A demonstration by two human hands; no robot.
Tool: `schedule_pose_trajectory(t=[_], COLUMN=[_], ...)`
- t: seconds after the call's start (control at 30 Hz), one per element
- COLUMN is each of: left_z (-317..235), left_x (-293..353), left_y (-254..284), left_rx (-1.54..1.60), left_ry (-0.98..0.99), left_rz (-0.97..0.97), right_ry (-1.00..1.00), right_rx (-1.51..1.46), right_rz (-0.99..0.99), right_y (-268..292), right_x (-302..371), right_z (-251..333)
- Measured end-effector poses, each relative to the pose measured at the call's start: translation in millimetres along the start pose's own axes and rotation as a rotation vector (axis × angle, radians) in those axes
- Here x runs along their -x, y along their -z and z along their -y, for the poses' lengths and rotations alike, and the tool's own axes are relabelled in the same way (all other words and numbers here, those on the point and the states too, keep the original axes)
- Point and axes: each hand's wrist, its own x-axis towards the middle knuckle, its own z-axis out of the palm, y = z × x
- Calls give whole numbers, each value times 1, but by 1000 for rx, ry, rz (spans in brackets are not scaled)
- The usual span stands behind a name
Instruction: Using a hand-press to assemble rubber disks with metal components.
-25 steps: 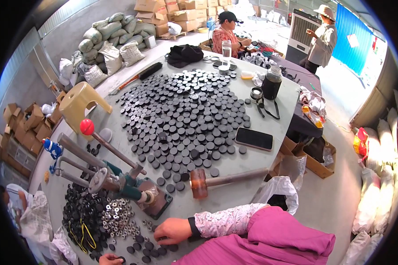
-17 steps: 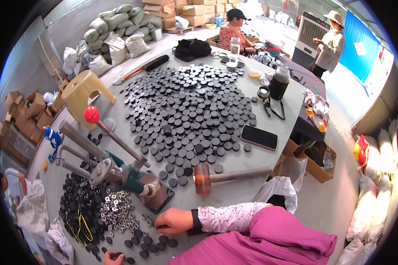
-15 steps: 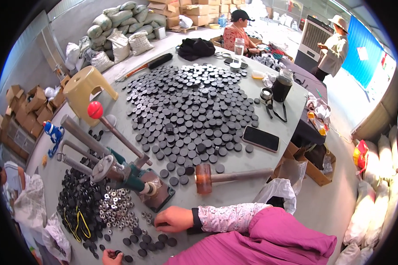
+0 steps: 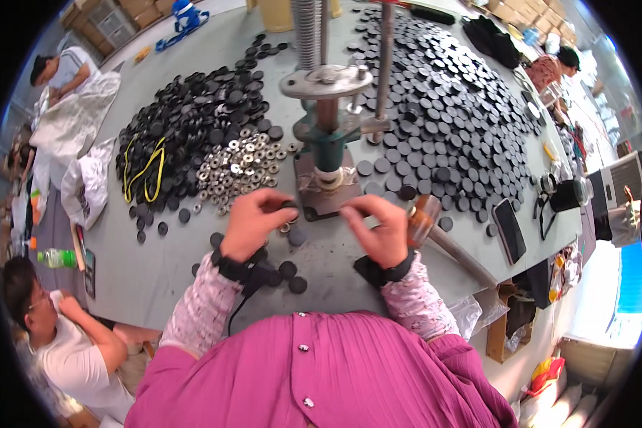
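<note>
My left hand point(image 4: 253, 226) is closed around a small round black cap point(image 4: 289, 206), held by thumb and fingers just left of the hand press's base. On the other side of that base, my right hand point(image 4: 380, 230) has its thumb and forefinger drawn together; anything between them is too small to make out. The green hand press point(image 4: 327, 143) stands upright between and beyond both hands, with a metal seat on its base plate point(image 4: 328, 200). Small silver rings point(image 4: 239, 165) lie heaped beyond my left hand. Several loose black caps point(image 4: 297, 284) lie near my left wrist.
A mallet point(image 4: 424, 214) with an amber head lies beside my right hand. Black discs point(image 4: 442, 135) cover the table's right side; a dark pile of parts point(image 4: 185, 135) with a yellow cord point(image 4: 155, 170) sits left. A phone point(image 4: 509, 230) lies right. People point(image 4: 68, 342) sit at left.
The view has swung left. My left hand has come up from the lower edge to the press with a black cap. My right hand has left the rings and moved to the press's right side.
</note>
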Motion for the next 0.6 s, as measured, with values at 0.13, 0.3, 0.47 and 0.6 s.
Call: schedule_pose_trajectory(t=[0.13,0.3,0.47,0.6], left_z=[-6,19,28,29], left_x=[-27,-49,-56,-55], left_y=[-20,-32,-38,-41], left_rx=[170,199,269,234], left_ry=[-47,-66,-191,-266], left_rz=[43,4,39,75], right_ry=[-215,-407,-114,-79], right_rx=[-147,-291,232,365], right_rz=[-257,-141,40,27], right_y=[29,35,2,-22], right_x=[4,-10,-21,-35], right_z=[-3,-11,-32,-38])
